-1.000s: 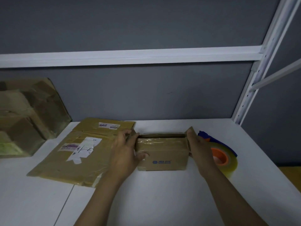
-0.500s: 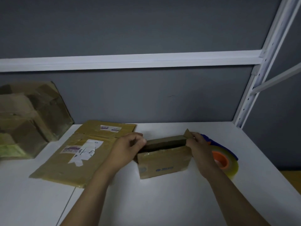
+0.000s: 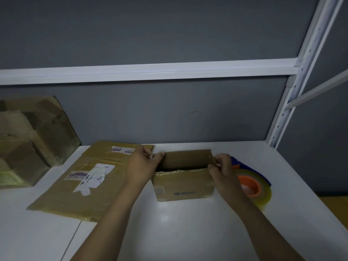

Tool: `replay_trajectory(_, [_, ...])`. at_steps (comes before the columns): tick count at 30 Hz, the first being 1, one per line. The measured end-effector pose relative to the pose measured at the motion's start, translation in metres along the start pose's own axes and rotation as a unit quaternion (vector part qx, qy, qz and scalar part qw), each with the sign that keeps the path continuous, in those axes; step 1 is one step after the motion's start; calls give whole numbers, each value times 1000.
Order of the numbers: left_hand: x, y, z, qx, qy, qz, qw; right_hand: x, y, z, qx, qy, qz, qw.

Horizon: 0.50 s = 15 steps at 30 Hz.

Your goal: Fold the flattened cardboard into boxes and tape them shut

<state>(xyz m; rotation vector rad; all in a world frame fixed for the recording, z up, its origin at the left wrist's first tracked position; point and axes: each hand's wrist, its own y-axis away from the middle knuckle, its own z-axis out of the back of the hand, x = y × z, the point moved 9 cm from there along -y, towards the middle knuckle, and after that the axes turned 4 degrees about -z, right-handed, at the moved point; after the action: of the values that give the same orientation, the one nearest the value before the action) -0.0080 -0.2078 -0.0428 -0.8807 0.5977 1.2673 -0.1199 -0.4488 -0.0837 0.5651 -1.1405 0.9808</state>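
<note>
fingers point(image 3: 160, 155) of left hand point(image 3: 140, 166) and right hand point(image 3: 224, 173) pinched the box's point(image 3: 182, 187) far flap point(image 3: 186, 158); tape roll point(image 3: 262, 193) lay just right of the box.

Dim, cool, grainy wide-angle view.
Soft light from above leaves a pale sheen on the white table point(image 3: 165, 217) in front of the box point(image 3: 183, 187), whose open inside is black shadow. The cardboard stack point(image 3: 28, 140) at far left is murky and soft. The shelf upright point(image 3: 293, 87) leans with lens distortion near the right edge.
</note>
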Motion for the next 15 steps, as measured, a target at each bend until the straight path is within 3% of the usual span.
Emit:
replay_trajectory(4, [16,16,-11,86,177,5,980,-10,-3,-4,30,-7,-2,1000])
replay_trajectory(7, [21,34,-32,174,189,-16,966,-17,-5,-15,64,-5,18,998])
replay_trajectory(11, [18,40,-41,138,204,-44,968,-21,-15,-9,4,64,23,998])
replay_trajectory(15, [9,42,-16,33,207,-76,975,6,-20,-8,3,14,50,999])
